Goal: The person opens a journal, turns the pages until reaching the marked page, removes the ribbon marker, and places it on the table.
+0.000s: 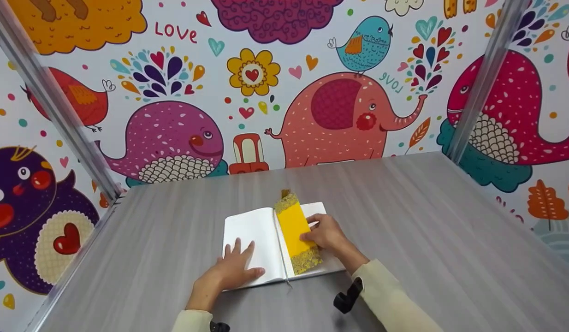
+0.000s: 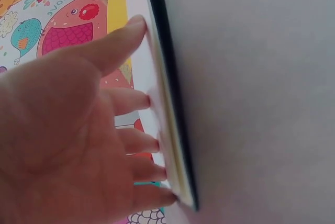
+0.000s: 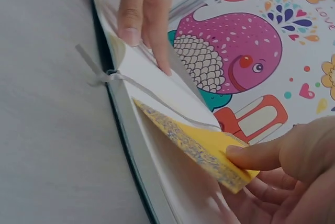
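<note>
An open notebook with blank white pages and a dark cover lies on the table. My left hand rests on its left page, fingers spread; the left wrist view shows the fingertips at the page. My right hand pinches the right edge of a yellow bookmark between thumb and fingers. The bookmark has glittery, patterned bands at both ends and a small brown piece at its top. It lies along the gutter over the right page, its right side tilted up in the right wrist view. A thin ribbon runs down the notebook's gutter.
The grey wood-grain table extends around the notebook. Behind it stands a wall printed with cartoon animals, with metal posts at the corners. A black strap piece hangs at the right wrist.
</note>
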A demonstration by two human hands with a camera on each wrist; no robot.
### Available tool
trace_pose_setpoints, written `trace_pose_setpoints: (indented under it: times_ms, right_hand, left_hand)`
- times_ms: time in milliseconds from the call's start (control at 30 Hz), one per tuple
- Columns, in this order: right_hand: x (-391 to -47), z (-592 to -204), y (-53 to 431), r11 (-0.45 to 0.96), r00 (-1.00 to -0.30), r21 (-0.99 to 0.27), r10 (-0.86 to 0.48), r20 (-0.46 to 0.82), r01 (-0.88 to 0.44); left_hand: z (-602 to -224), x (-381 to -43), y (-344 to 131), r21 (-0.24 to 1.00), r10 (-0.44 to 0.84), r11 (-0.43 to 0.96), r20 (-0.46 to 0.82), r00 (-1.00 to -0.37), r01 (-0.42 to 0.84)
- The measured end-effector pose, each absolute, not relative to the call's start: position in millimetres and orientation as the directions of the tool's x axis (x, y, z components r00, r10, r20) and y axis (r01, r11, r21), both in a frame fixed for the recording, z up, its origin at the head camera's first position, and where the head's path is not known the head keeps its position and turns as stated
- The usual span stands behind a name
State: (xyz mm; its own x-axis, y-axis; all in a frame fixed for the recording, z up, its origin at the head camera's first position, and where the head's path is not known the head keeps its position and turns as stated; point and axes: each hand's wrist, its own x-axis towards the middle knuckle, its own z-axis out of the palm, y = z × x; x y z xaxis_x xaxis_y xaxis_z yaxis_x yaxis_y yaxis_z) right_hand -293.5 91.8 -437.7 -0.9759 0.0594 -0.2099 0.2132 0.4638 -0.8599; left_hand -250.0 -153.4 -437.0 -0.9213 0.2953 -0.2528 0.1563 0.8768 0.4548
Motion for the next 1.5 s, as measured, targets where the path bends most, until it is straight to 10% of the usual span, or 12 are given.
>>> trace_pose_setpoints:
  times_ms: [700,1500]
  right_hand:
    - [-298.0,-428.1,150.6,0.265,-0.957,-0.919,0.081,-0.28,0.292]
    - [-306.8,-415.8,268.9,0.361,-0.946,-0.874,0.138,-0.294,0.325]
  left_hand:
    - [-436.0,-250.2,-153.0,0.47,0.31,0.866,-0.24,-0.92,0.169]
    - [-440.1,-250.9,-153.5,0.472,0.302,0.867,-0.234,-0.924,0.163]
